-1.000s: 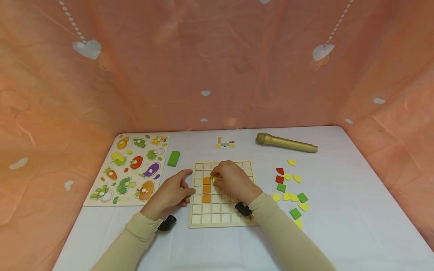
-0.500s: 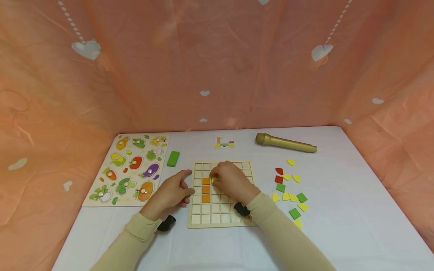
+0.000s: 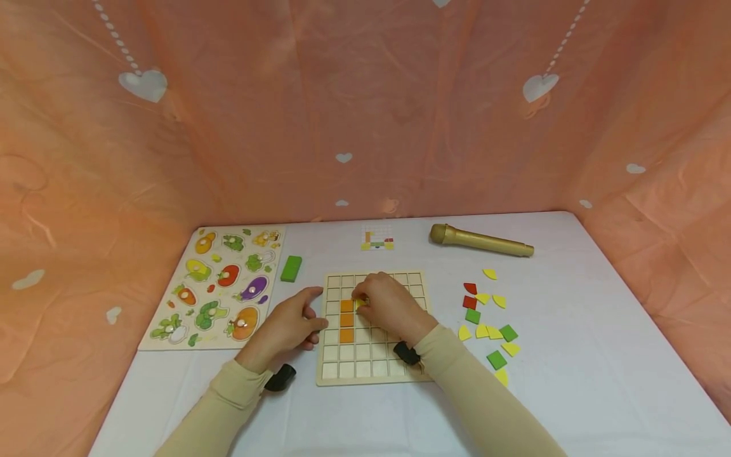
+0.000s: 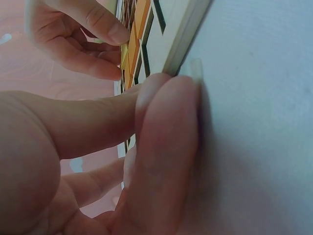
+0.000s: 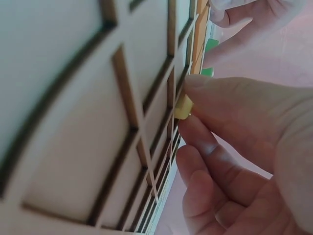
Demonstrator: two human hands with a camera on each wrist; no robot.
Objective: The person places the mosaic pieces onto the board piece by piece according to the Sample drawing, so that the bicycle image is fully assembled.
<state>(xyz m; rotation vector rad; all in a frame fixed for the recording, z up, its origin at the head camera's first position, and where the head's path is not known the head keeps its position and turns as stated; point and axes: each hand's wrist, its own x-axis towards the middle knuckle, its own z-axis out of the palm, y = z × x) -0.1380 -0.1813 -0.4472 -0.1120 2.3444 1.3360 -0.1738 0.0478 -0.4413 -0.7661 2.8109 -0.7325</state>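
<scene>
Yellow tile [image 5: 184, 108] is sitting at a cell beside the orange tiles [image 3: 347, 320], right hand [image 3: 394, 308] pinching it, left hand [image 3: 290, 324] touching the grid board [image 3: 371, 381] with thumb and forefinger apart; a tilted release could be leaving the tile perched on a ridge!

Counter [image 3: 599, 330]: grid board [image 3: 371, 381] at centre; vegetable puzzle [image 3: 223, 343] to its left. Block [image 3: 291, 269] between the two, near the grid board's far left corner. Pattern card [image 3: 377, 237] behind the grid board; microphone [image 3: 482, 240] right of the card. Loose tiles [image 3: 472, 316] scattered right of the grid board. On it: three tiles [image 3: 346, 320] in second column from left; fourth tile [image 5: 183, 107], in right grip [image 3: 393, 308], just right of the column's far end. Left grip [image 3: 290, 325] at board's left edge.
</scene>
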